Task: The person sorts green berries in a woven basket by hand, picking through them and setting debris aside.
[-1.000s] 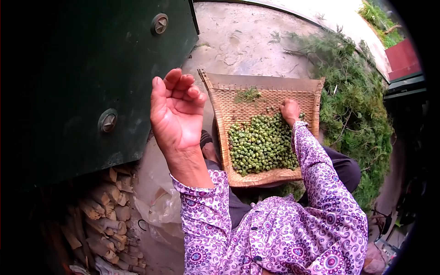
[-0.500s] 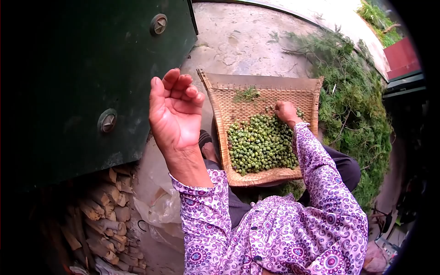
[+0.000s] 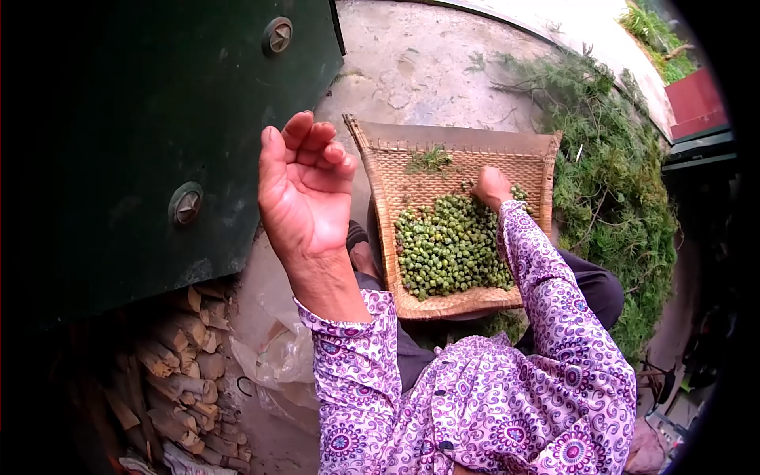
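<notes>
A woven winnowing basket (image 3: 499,153) rests across my lap, with a heap of small green cones or seed pods (image 3: 447,245) in its nearer part. My right hand (image 3: 492,187) is down at the heap's upper right edge, its fingers bent together; whatever they pinch is hidden beneath the hand. Held up left of the basket, my left hand (image 3: 307,194) has its palm showing and its fingers loosely curved apart, with nothing in it. A small green sprig (image 3: 431,159) lies on the weave near the basket's far side.
A dark green metal door (image 3: 142,142) with star-shaped studs stands on the left. Below it, chopped firewood (image 3: 186,380) is stacked beside a clear plastic bag (image 3: 277,364). Cut evergreen branches (image 3: 609,190) are heaped along the right on the concrete floor (image 3: 412,63).
My right hand has shifted slightly left and up along the edge of the green heap. The left hand stays raised in nearly the same place.
</notes>
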`<state>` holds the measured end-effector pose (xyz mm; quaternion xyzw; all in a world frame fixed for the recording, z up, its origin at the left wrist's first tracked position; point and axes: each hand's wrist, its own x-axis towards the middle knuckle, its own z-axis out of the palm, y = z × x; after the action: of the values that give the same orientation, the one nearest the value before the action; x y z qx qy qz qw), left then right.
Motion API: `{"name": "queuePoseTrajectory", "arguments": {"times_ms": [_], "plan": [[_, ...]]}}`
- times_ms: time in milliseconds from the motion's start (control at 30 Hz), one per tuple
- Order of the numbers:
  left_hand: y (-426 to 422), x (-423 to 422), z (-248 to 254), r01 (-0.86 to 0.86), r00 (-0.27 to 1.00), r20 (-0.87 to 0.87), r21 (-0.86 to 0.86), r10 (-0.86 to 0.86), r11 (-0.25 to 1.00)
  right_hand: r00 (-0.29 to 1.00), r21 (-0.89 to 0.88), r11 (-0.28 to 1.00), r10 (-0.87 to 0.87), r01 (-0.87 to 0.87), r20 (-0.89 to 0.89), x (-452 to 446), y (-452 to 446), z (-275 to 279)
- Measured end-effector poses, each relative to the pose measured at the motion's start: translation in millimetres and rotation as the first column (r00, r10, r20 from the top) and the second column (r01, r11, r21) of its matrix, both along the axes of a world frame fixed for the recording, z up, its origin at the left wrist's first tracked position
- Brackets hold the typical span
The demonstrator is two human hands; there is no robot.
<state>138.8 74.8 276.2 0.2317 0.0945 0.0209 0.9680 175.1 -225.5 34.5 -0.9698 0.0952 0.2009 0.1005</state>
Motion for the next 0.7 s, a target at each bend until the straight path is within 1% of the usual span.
{"name": "queuePoseTrajectory", "arguments": {"times_ms": [100, 167, 200, 233, 333, 433, 500, 567, 600, 633, 700], "plan": [[0, 0, 0, -0.001, 1.000, 0.001, -0.018, 0.001, 1.000, 1.000, -0.016, 1.000, 0.014, -0.014, -0.004, 2, 5, 1], [-1, 0, 1, -0.003, 1.000, -0.003, -0.020, 0.003, 1.000, 0.995, -0.049, 0.994, 0.092, -0.094, -0.042, 1, 9, 1], [-1, 1, 2, -0.004, 1.000, -0.007, -0.019, 0.004, 1.000, 0.987, -0.065, 0.986, 0.155, -0.157, -0.031, 0, 10, -1], [0, 1, 2, -0.007, 1.000, -0.008, -0.019, 0.007, 1.000, 0.987, -0.065, 0.985, 0.158, -0.159, -0.031, -1, 11, -3], [2, 1, 2, -0.010, 1.000, -0.018, -0.034, 0.009, 0.999, 0.978, -0.155, 0.966, 0.208, -0.206, 0.000, -6, 16, -1], [3, 1, 2, -0.009, 1.000, -0.011, -0.023, 0.009, 1.000, 0.967, -0.167, 0.953, 0.253, -0.251, -0.011, -9, 15, -1], [5, 0, 3, -0.012, 1.000, -0.013, -0.030, 0.011, 0.999, 0.972, -0.153, 0.962, 0.233, -0.227, 0.019, -11, 6, -10], [6, 0, 3, -0.014, 1.000, -0.015, -0.038, 0.014, 0.999, 0.990, -0.051, 0.998, -0.035, 0.042, 0.134, -13, -3, -17], [7, -1, 3, -0.017, 1.000, -0.011, -0.038, 0.017, 0.999, 0.980, -0.039, 0.994, -0.099, 0.107, 0.172, -14, -9, -20], [8, 0, 2, -0.020, 1.000, -0.008, -0.038, 0.019, 0.999, 0.980, -0.040, 0.994, -0.097, 0.105, 0.172, -12, -17, -21], [8, 0, 3, -0.018, 1.000, -0.006, -0.041, 0.017, 0.999, 0.996, 0.132, 0.987, -0.088, 0.090, -0.015, -2, -36, -25]]}}
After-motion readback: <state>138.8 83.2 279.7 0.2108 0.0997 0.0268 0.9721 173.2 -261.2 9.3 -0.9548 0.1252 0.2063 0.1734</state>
